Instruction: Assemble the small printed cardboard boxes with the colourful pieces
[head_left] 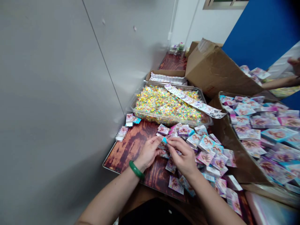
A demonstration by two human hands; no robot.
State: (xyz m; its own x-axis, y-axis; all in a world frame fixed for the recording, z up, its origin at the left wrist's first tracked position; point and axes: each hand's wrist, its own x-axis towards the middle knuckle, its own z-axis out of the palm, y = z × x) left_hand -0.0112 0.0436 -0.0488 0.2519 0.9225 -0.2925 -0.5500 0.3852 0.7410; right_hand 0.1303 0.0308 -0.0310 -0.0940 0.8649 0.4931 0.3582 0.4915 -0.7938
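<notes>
In the head view my left hand [149, 152], with a green bangle [136, 169] on its wrist, pinches one side of a small printed box [164, 140]. Its light blue edge shows between my fingertips, while the rest is partly hidden. From the other side my right hand [184, 153] grips the same box with thumb and fingers. Around and beyond my hands lies a loose heap of similar small boxes [206, 143], pink, purple and blue, with hand pictures on them. Several rest under and beside my right forearm.
A clear plastic tub [150, 113] holds many small packets of colourful beads. A printed strip [194, 101] lies across it. Behind is a carton [166, 72] of strips. At right, a large cardboard carton [243, 156] brims with small boxes. A grey wall [70, 93] borders the wood-patterned table [131, 147]. Another person's arm [278, 82] shows far right.
</notes>
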